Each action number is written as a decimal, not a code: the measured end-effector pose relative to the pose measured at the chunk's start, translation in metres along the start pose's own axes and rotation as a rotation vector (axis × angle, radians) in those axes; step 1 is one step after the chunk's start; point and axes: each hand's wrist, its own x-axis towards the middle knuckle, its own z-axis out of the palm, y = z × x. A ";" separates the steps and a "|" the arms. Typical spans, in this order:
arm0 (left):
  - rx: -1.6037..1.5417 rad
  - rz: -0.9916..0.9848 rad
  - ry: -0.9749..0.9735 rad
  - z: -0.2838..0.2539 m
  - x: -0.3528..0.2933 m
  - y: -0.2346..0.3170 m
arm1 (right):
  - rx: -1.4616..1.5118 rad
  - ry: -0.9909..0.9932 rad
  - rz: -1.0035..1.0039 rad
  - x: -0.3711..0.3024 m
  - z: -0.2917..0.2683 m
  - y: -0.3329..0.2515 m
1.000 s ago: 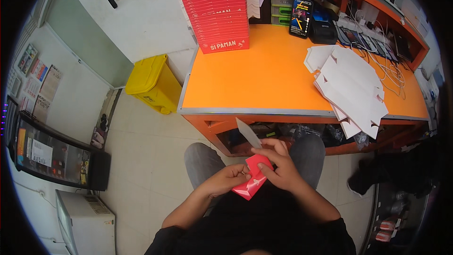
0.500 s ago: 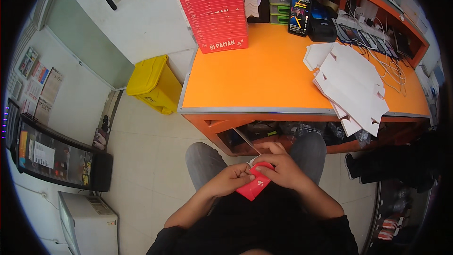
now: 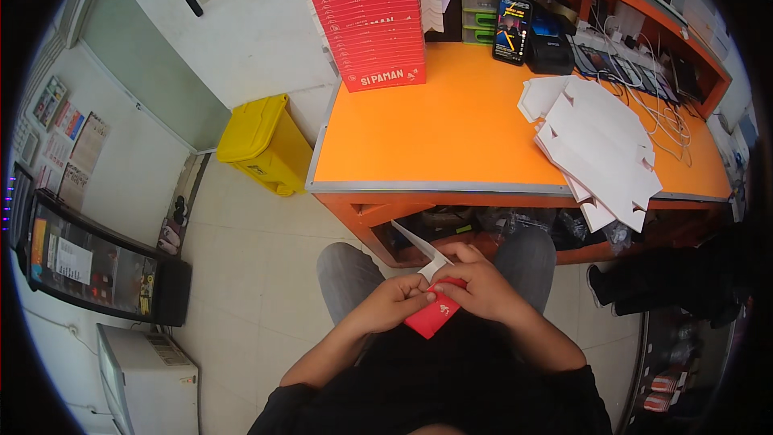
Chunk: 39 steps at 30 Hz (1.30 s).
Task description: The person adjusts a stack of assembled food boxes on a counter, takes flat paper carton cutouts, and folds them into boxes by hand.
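Above my lap, both hands grip a partly folded cardboard box (image 3: 431, 320), red outside and white inside. My left hand (image 3: 392, 301) pinches its left edge, with the thumb on the red face. My right hand (image 3: 477, 288) closes over the right side, its thumb also pressing the red face. A white flap (image 3: 416, 243) sticks up beyond my fingers, pointing away to the left. Parts of the folds are hidden beneath my fingers. On the orange table (image 3: 419, 141) rises a tall stack of folded red boxes (image 3: 378, 40). Flat white box blanks (image 3: 600, 149) lie piled to its right.
A phone (image 3: 511, 30) leans beside a black device (image 3: 551, 52) at the table's back, near green-fronted drawers (image 3: 479, 8) and tangled white cables (image 3: 656, 113). Left of the table stands a yellow bin (image 3: 258, 137). Someone's dark-clothed legs (image 3: 660, 278) show at the right.
The white flap now stands out wider and farther above my hands. The box's red face has tilted slightly, while both hands keep their grip.
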 end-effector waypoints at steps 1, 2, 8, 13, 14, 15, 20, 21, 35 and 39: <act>0.004 -0.004 0.001 0.001 -0.002 0.002 | 0.013 -0.007 -0.016 -0.001 0.000 -0.001; 0.007 -0.009 0.001 0.001 -0.003 0.004 | 0.026 -0.014 -0.032 -0.002 0.001 -0.001; 0.092 0.001 0.055 -0.001 -0.008 -0.004 | 0.106 -0.020 0.014 -0.007 0.009 0.007; 0.074 -0.052 0.092 0.001 -0.010 0.007 | 0.071 -0.028 0.048 -0.004 0.009 0.006; 0.108 -0.068 0.090 -0.001 -0.009 0.010 | 0.054 -0.023 0.070 -0.003 0.008 0.007; 0.085 -0.097 0.084 0.000 -0.010 0.007 | 0.071 -0.035 0.102 -0.006 0.011 0.007; 0.016 -0.096 0.076 0.001 -0.011 0.002 | 0.114 0.013 0.051 -0.008 0.018 0.011; 0.012 -0.100 0.077 0.002 -0.012 0.001 | 0.117 0.010 0.055 -0.008 0.018 0.010; 0.100 -0.069 0.032 0.002 -0.019 0.013 | 0.135 0.083 0.033 -0.011 0.018 0.008; 0.023 -0.058 0.080 0.002 -0.018 0.007 | 0.157 0.078 0.045 -0.009 0.023 0.006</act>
